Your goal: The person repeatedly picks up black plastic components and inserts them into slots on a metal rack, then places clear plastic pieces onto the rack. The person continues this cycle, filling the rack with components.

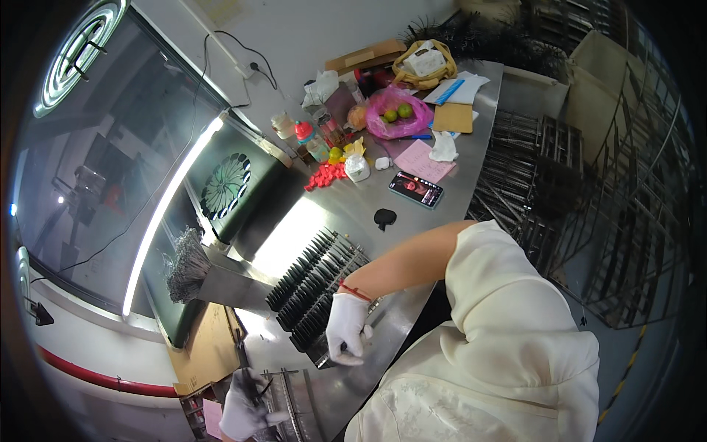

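My left hand, in a white glove, is at the lower left with its fingers closed round some dark, long, thin pieces; their kind is unclear. Beside it lies a metal rail or rack with a toothed edge. Several rows of black, fin-like parts stand on a rack in the middle of the steel table. My right hand, also gloved in white, is at the near end of these rows. Its fingers are curled inward over a small dark spot, and what they hold is too small to name.
A metal box of thin wire-like rods stands left of the rows, near a lit tube lamp. Farther back on the table are a phone, red pieces, bottles and a pink bag of fruit. Metal racks fill the right.
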### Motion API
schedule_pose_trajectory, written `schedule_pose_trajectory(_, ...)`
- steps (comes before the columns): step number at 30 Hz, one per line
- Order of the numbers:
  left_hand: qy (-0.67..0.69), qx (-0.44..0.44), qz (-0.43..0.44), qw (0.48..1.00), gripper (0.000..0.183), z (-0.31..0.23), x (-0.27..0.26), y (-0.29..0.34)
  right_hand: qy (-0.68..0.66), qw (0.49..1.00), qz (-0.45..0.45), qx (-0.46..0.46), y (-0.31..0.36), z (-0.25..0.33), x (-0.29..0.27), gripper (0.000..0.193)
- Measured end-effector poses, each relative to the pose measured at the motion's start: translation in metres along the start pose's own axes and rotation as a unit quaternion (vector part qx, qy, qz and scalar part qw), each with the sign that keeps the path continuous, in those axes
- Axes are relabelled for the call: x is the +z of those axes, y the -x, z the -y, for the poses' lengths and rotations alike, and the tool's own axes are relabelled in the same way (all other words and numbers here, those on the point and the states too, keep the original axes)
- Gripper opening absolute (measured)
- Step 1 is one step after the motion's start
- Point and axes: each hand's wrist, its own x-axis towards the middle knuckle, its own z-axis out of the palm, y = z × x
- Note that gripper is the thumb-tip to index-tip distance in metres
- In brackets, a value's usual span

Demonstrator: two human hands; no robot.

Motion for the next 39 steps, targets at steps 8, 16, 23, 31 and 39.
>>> schedule_pose_trajectory(8,0.066,-0.015,0.200,0.978,0.100,0.018,0.019,-0.021,0.469,0.605,-0.593,-0.251,-0.019,0.065,0.005,0.032)
schedule_pose_trajectory(16,-0.330,0.136,-0.146,0.923,0.085,0.027,0.002,-0.028,0.373,0.845,-0.383,0.011,-0.022,0.038,0.009,0.017)
schedule_pose_trajectory(23,-0.137,0.063,-0.142,0.978,0.078,0.016,-0.013,-0.017,0.495,0.600,-0.611,-0.146,-0.014,0.028,0.013,0.013)
schedule_pose_trajectory(31,-0.227,0.068,0.270,0.933,0.083,0.036,0.000,-0.036,0.517,0.674,-0.524,-0.065,-0.043,0.088,0.008,0.029)
schedule_pose_trajectory(39,-0.408,0.242,-0.390,0.789,0.086,0.036,0.009,-0.029,-0.342,0.932,-0.023,-0.122,-0.054,-0.046,0.028,0.024)
